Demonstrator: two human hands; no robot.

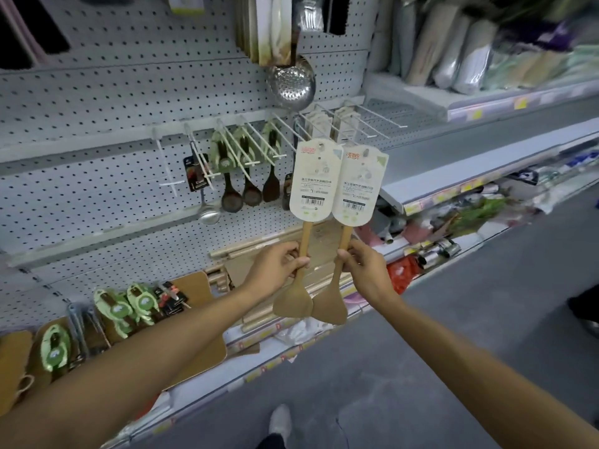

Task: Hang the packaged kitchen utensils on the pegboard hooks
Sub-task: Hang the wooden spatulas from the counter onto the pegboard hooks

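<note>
I hold two packaged wooden spatulas upright in front of a grey pegboard [97, 102]. My left hand [277, 265] grips the handle of the left spatula [312, 183], whose cream card points up. My right hand [364, 265] grips the handle of the right spatula [355, 189]. Both blades hang down below my hands, overlapping. The cards' hang holes sit just below and in front of the white wire hooks [327, 124]. Some of those hooks carry similar cream-carded packs [343, 119].
Dark wooden spoons with green cards [246, 176] hang on hooks to the left, beside a steel ladle [207, 205]. A steel skimmer [291, 84] hangs above. A lower shelf holds boards and green-carded utensils [120, 307]. Shelves of goods run off right; grey floor lies below.
</note>
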